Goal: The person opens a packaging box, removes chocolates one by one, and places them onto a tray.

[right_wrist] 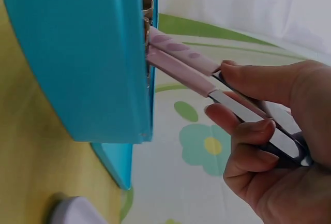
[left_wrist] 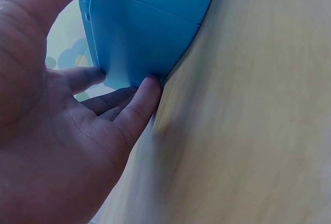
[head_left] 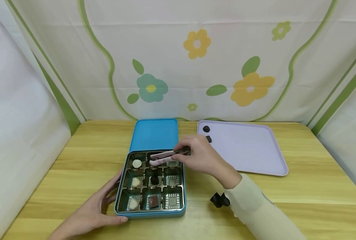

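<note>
My left hand (head_left: 90,206) holds the front left corner of a blue tin box (head_left: 153,216), thumb on its front and fingertips on its left side. A gold tray with compartments lines the box. White chocolates (head_left: 136,163) sit along its left column; a dark chocolate (head_left: 154,180) and a brown square chocolate (head_left: 153,201) occupy the middle column. My right hand (head_left: 200,155) pinches metal tongs (right_wrist: 240,111) with pink tips, which reach into the back middle compartment. What lies between the tips is hard to tell. Bare gold floor shows in the right column.
Behind the box lies its blue lid (head_left: 154,134). A lilac tray (head_left: 250,150) at the back right carries two dark chocolates (head_left: 206,129) at its left end. Black objects (head_left: 217,200) are by the right sleeve. A flowered cloth (head_left: 171,50) hangs behind the wooden table (head_left: 310,186).
</note>
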Demonstrator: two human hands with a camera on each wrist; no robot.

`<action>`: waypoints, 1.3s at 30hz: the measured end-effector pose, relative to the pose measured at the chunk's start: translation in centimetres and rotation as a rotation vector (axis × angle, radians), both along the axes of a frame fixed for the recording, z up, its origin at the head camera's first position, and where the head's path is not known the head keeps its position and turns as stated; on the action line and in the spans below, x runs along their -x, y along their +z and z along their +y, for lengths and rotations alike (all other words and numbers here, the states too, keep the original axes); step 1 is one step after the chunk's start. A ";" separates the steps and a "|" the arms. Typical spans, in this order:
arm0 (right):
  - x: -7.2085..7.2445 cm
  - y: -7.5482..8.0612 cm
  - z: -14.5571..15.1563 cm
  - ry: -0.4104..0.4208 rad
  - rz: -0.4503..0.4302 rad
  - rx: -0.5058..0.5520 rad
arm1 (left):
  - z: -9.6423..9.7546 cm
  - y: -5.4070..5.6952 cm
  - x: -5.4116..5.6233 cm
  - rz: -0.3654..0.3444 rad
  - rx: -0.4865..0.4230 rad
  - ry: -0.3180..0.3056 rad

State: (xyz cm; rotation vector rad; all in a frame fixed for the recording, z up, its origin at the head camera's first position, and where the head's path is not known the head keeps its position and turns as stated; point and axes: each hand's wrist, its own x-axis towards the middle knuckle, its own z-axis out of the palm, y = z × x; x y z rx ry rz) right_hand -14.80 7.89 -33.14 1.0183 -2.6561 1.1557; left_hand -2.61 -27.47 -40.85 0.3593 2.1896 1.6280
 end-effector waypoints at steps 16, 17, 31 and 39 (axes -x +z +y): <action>-0.7 -3.2 2.1 -0.174 -0.243 0.230 | -0.1 -0.2 -0.1 -0.007 -0.015 -0.006; -0.7 -3.4 2.2 -0.173 -0.248 0.235 | -0.1 -0.2 -0.1 -0.002 -0.010 -0.004; 0.0 -3.9 3.3 -0.227 -0.444 0.326 | -0.2 0.0 -0.3 -0.009 -0.003 0.012; 0.5 -4.6 6.0 -0.323 -0.482 0.389 | -0.3 -0.2 -0.2 0.021 -0.002 -0.001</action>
